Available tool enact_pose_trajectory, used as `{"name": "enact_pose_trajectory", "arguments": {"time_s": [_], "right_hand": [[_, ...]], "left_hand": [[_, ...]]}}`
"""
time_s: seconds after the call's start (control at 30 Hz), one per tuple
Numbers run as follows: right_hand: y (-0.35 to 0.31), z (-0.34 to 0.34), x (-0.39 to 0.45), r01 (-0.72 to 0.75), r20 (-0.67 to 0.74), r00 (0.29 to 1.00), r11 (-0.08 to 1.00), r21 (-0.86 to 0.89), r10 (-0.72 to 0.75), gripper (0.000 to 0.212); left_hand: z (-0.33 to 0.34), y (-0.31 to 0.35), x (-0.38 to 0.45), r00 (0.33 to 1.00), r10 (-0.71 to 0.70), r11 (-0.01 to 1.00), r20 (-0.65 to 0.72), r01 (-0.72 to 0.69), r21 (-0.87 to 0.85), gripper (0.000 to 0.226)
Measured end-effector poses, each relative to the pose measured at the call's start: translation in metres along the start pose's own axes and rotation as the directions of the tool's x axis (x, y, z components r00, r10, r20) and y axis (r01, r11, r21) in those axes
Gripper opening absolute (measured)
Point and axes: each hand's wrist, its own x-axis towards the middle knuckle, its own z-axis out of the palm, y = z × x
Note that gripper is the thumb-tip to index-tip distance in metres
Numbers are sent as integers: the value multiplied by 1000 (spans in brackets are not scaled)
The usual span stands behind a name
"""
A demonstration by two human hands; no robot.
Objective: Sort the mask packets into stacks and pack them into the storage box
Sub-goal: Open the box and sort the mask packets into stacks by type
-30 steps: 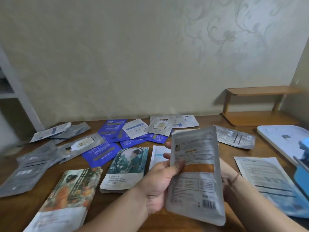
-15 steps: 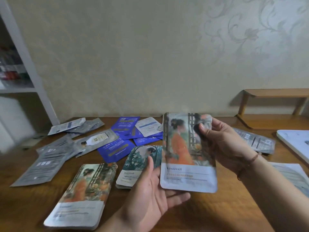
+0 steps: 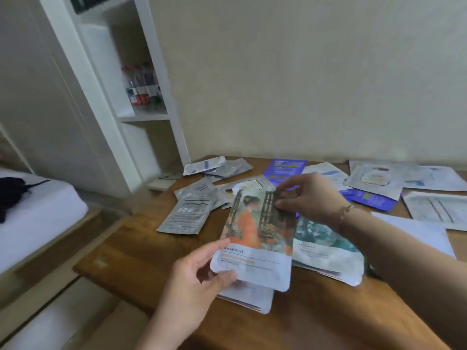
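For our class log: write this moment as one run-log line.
left hand: pinches orange packet | right hand: pinches its top | below: matching stack

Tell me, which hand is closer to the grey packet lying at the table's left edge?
Left. The left hand grips the orange packet at its bottom corner, just nearer than the grey packet. The right hand pinches the orange packet's top, farther right.

The orange-figure mask packet (image 3: pixel 255 238) reads "KISSHWAH" on its white lower band.
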Motion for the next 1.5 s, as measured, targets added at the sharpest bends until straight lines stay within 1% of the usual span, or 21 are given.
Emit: {"name": "enact_pose_trajectory", "arguments": {"time_s": [0.07, 0.1, 0.13, 0.2, 0.3, 0.37, 0.43, 0.5, 0.6, 0.67, 0.83, 1.1, 1.17, 1.27, 1.37, 1.43, 1.5], "right_hand": [[-4, 27, 9, -15, 80, 997, 995, -99, 23, 25], [-5, 37, 10, -25, 107, 994, 991, -133, 39, 25], [-3, 46, 11, -32, 120, 991, 985, -169, 53, 26], [4, 58, 12, -25, 134, 989, 966, -258, 62, 28], [13, 62, 13, -7, 144, 988, 933, -361, 62, 31], [17, 59, 12, 23, 146, 988, 904, -427, 44, 33], [19, 56, 9, 70, 170, 985, 865, -496, 18, 31], [22, 55, 7, 95, 192, 981, 852, -514, 6, 24], [24, 54, 3, 140, 198, 980, 824, -549, -34, 29], [25, 53, 1, 150, 198, 979, 819, -554, -46, 29], [24, 51, 1, 145, 195, 980, 844, -517, -49, 28], [31, 53, 0, 160, 206, 976, 865, -476, -67, 28], [33, 53, 1, 156, 205, 977, 874, -461, -66, 26], [35, 53, 1, 167, 210, 975, 879, -448, -78, 25], [36, 53, 1, 178, 214, 972, 889, -421, -93, 26], [38, 50, -1, 197, 228, 967, 906, -376, -115, 29], [39, 43, -5, 214, 258, 957, 917, -335, -129, 31]], "left_hand": [[-16, -19, 0, 997, 13, 972, -73, 4, 233, 45], [-21, -26, -1, 995, 12, 949, -96, 19, 316, 46], [-23, -30, -1, 994, 8, 933, -107, 32, 359, 46], [-23, -37, -1, 995, 24, 911, -97, 18, 412, 44], [-22, -45, 2, 992, 109, 865, -64, -62, 499, 35], [-23, -50, 3, 989, 134, 849, -65, -81, 522, 33], [-24, -55, 3, 984, 164, 833, -68, -101, 544, 38], [-24, -57, 1, 987, 156, 815, -42, -105, 570, 40], [-23, -55, -1, 994, 104, 803, -39, -60, 593, 52], [-21, -54, -1, 995, 90, 798, -49, -43, 601, 55], [-19, -61, 1, 983, 161, 820, -83, -86, 566, 50], [-17, -63, 1, 979, 181, 801, -93, -92, 592, 51], [-19, -63, 2, 981, 177, 800, -79, -97, 592, 47], [-22, -57, 3, 989, 149, 794, -15, -111, 598, 40], [-26, -49, 1, 997, 78, 829, 13, -73, 555, 50], [-30, -45, 1, 1000, 14, 835, 21, -24, 550, 66], [-31, -39, 5, 998, -28, 814, 50, -6, 581, 82]]}}
